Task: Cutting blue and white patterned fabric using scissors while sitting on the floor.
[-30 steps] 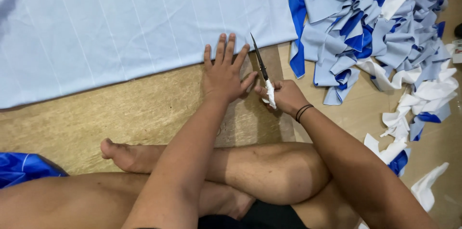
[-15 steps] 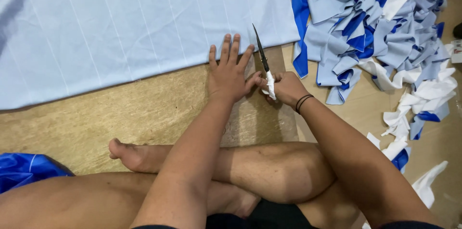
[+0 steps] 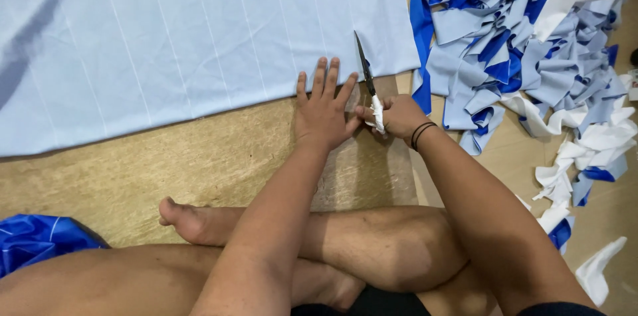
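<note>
A large sheet of pale blue cloth [image 3: 186,37] with thin white lines lies spread on a brown mat [image 3: 199,163]. My left hand [image 3: 323,106] rests flat at the cloth's near edge, fingers spread and pointing away from me. Just to its right, my right hand [image 3: 399,118] is closed around the white-wrapped handles of a pair of scissors [image 3: 367,80]. The dark blades point away from me and lie over the cloth's near edge, close to its right corner. A dark band circles my right wrist.
A heap of blue, pale blue and white cloth scraps [image 3: 525,43] fills the upper right, with loose white pieces [image 3: 585,156] trailing down the right side. A shiny blue cloth [image 3: 36,239] lies at lower left. My crossed bare legs [image 3: 332,249] occupy the foreground.
Both hands and the scissors have shifted slightly away from me along the cloth's near edge. The blades now reach a little further over the cloth.
</note>
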